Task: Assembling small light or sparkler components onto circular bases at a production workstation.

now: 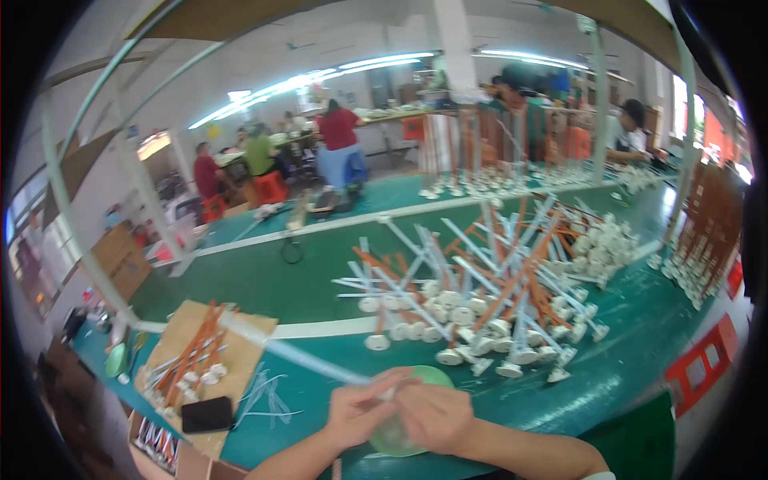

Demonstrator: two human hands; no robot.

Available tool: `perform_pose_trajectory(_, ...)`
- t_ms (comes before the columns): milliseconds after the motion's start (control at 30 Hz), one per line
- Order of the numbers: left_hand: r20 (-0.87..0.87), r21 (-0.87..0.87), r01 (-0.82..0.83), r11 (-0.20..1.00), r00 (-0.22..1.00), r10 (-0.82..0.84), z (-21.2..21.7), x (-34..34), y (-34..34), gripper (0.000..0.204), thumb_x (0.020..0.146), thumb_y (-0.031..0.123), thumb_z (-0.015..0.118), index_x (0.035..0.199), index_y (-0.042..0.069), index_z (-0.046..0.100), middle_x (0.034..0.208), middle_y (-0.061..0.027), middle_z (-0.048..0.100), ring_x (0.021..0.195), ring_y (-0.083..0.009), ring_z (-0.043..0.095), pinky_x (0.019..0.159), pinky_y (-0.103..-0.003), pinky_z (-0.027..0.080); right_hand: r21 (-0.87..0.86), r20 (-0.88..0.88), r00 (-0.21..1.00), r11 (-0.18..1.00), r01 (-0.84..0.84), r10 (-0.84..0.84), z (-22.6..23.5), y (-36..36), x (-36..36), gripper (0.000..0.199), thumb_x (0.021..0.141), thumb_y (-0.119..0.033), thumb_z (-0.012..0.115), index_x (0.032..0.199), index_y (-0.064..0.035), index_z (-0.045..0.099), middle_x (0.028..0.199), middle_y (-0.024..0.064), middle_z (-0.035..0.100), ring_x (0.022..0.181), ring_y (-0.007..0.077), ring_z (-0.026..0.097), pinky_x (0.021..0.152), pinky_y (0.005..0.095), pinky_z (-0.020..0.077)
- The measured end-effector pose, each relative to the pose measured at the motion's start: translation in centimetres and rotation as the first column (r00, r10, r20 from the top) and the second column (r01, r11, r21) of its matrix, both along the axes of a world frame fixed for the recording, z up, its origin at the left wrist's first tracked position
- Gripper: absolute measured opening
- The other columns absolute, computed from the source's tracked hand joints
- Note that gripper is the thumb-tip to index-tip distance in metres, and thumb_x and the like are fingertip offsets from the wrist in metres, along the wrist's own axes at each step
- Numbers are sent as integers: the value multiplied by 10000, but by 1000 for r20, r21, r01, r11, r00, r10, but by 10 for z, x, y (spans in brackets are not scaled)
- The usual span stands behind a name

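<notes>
Green bench (pixel 552 408) takes up most of what I can see, white rails running along it and a darker green lane (pixel 224 276) between them. Behind it, co-workers at other stations, one in a red top (pixel 338 128) with their back to me.

Big heap (pixel 460 316) right of centre: white and orange strips with round white end caps, jumbled, poking every which way. Far right, a row of brown strips (pixel 708 228) with white caps at the bottom.

On the left, a brown cardboard sheet (pixel 248 340) with orange strips (pixel 204 340) and a few white caps on it. A long whitish strip (pixel 308 358), blurred, slants from over that sheet down to the person's hands at the near side of the bench.

Left hand (pixel 362 410): fingers pinching the strip's near end. Right hand (pixel 438 414): fingers bent in, up against the left; can't tell what they grip, too blurred and covered.

Light green round dish (pixel 436 374) sits under both hands, partly hidden. Black phone (pixel 206 416) lies on the cardboard's near edge; thin pale scraps (pixel 272 398) just right of it.
</notes>
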State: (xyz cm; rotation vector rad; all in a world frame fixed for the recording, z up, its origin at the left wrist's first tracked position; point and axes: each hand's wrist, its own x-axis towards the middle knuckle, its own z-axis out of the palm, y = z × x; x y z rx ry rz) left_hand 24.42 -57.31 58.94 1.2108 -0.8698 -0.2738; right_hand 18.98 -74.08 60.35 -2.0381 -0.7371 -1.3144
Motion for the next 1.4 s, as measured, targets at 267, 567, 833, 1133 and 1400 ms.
perform_pose_trajectory(267, 715, 407, -750, 521, 617, 329, 44, 100, 110, 262, 977, 190, 544, 1163, 49, 663, 885, -91, 655, 816, -185, 627, 777, -341, 516, 71, -98, 995, 997, -9, 16, 1, -17, 10, 204, 700, -28, 768, 880, -23, 672, 819, 117, 689, 684, 274, 659, 598, 340, 520)
perform_pose_trajectory(567, 866, 497, -795, -349, 427, 260, 64, 91, 336, 293, 837, 167, 572, 1096, 79, 675, 932, -207, 669, 913, -373, 656, 827, -473, 521, -28, -101, 995, 999, -21, 19, -3, -2, 15, 180, 703, -47, 770, 859, -46, 682, 823, 80, 694, 698, 243, 660, 594, 331, 529)
perform_pose_trajectory(833, 945, 306, -949, -83, 292, 146, 45, 85, 210, 268, 870, 237, 606, 1086, 87, 662, 1028, -191, 660, 921, -365, 659, 806, -483, 537, -74, -177, 984, 997, 16, -29, -12, -11, 27, 148, 707, -54, 767, 834, -59, 692, 809, 64, 698, 694, 226, 669, 593, 319, 536)
perform_pose_trajectory(1133, 817, 352, -840, 412, 491, 302, -10, 156, 6, 374, 862, 186, 608, 1232, 134, 609, 1038, -190, 651, 945, -388, 633, 834, -479, 518, -13, -113, 991, 998, 67, -68, -12, -14, 23, 103, 705, -67, 739, 783, -87, 676, 792, 38, 696, 693, 226, 665, 601, 324, 540)
perform_pose_trajectory(1400, 756, 298, -770, 565, 552, 352, -41, 202, -23, 213, 793, 190, 708, 988, 119, 753, 893, -160, 673, 880, -347, 632, 805, -440, 509, -77, -144, 986, 995, 67, -78, -7, -19, 18, 114, 751, -74, 734, 852, -63, 685, 843, 85, 694, 718, 263, 662, 634, 344, 529)
